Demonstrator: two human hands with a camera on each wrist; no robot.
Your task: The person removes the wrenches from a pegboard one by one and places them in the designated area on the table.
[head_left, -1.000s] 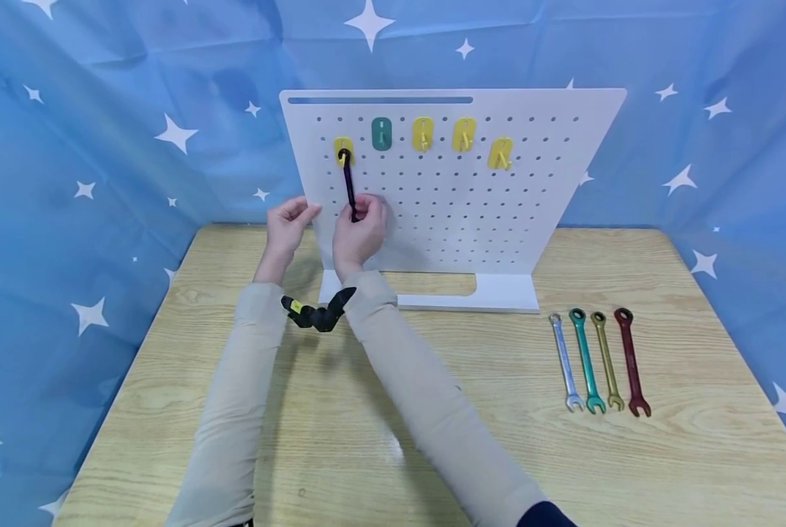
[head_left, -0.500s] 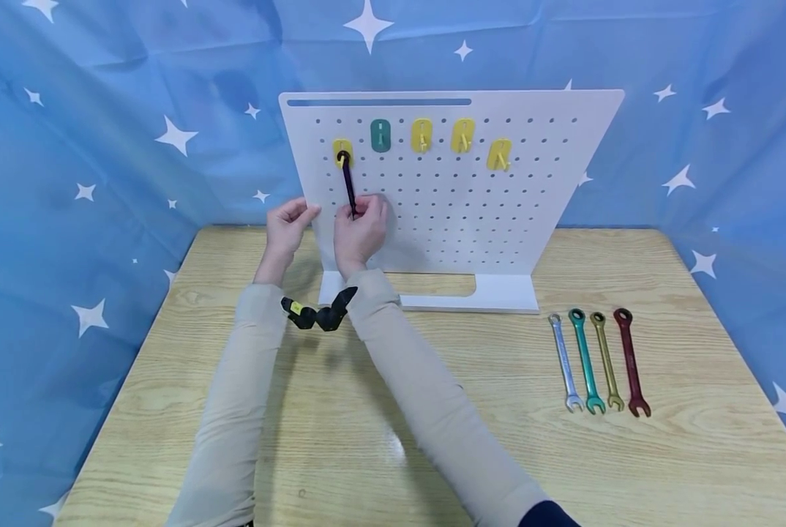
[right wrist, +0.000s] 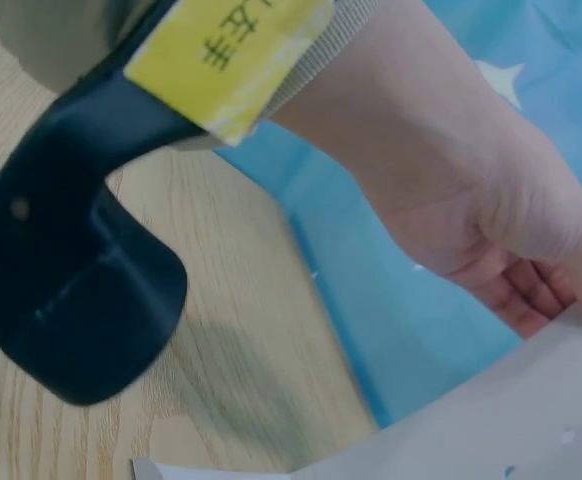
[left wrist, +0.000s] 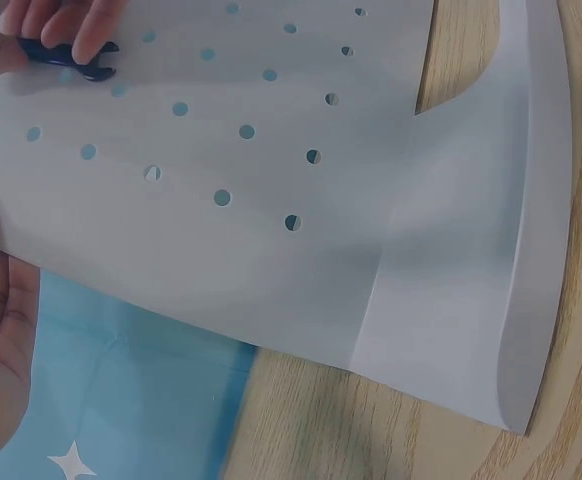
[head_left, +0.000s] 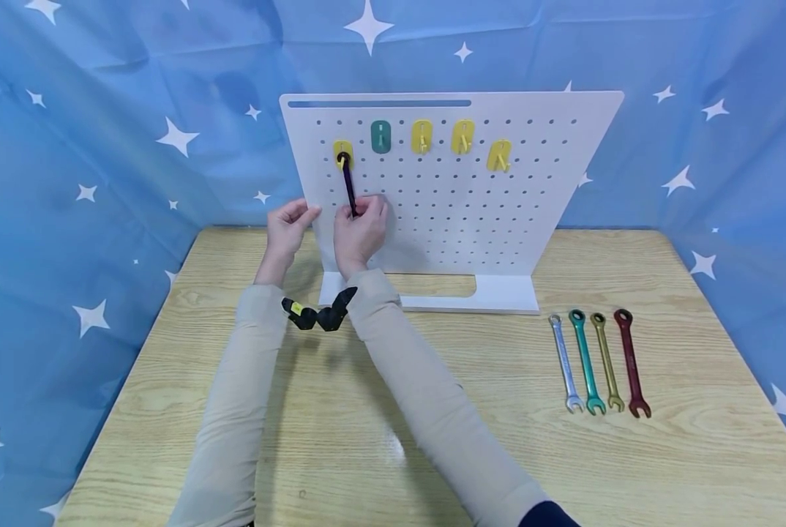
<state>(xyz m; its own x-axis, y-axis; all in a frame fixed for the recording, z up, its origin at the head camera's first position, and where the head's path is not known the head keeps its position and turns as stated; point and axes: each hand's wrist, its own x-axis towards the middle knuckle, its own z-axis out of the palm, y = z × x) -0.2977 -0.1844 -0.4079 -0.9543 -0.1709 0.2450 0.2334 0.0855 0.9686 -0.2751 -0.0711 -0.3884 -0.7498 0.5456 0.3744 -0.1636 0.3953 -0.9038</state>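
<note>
A dark wrench [head_left: 348, 183] hangs by its ring end at the leftmost yellow hook [head_left: 343, 152] on the white pegboard [head_left: 459, 212]. My right hand [head_left: 360, 233] pinches the wrench near its lower end. In the left wrist view, the dark open jaw end of the wrench [left wrist: 93, 66] pokes out beneath the fingers of that hand. My left hand [head_left: 285, 236] grips the left edge of the pegboard between thumb and fingers; the right wrist view shows this left hand [right wrist: 511, 215] too, its fingers behind the board.
Other hooks, one green [head_left: 380, 137] and three yellow, run along the board's upper part. Silver [head_left: 566, 364], teal [head_left: 587, 362], gold [head_left: 607, 362] and dark red [head_left: 632, 362] wrenches lie side by side on the wooden table [head_left: 498, 439] at right. A blue star-patterned curtain [head_left: 169, 88] surrounds the table.
</note>
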